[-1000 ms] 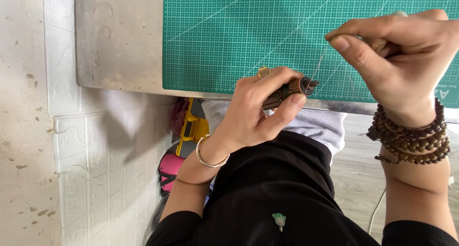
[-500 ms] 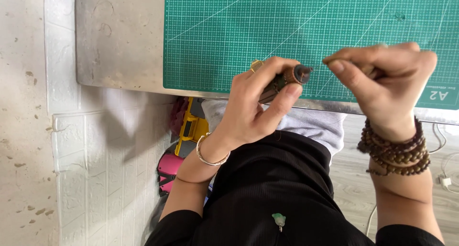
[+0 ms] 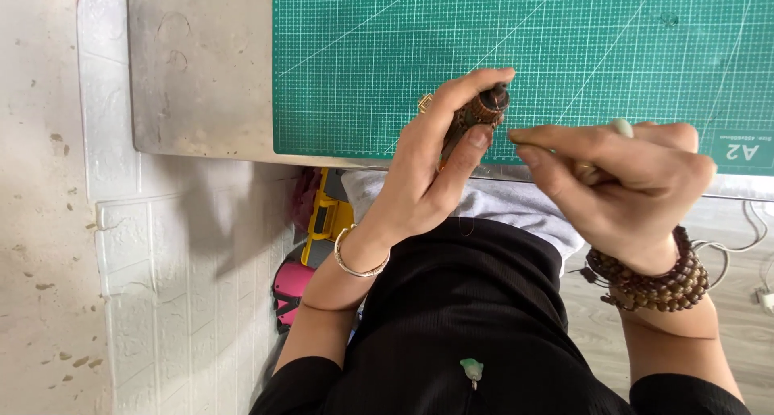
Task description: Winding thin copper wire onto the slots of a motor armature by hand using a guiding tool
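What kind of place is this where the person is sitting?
Probably a small craft or hobby workbench. A green cutting mat with a grid lies on a grey table, and the left hand holds a small dark brown cylinder while the right hand pinches something fine beside it.

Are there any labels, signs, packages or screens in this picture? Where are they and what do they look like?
Printed size mark: pale lettering at the near right corner of the green gridded cutting mat, seen upside down, just beyond the right hand.
No packages, signs or screens in view.
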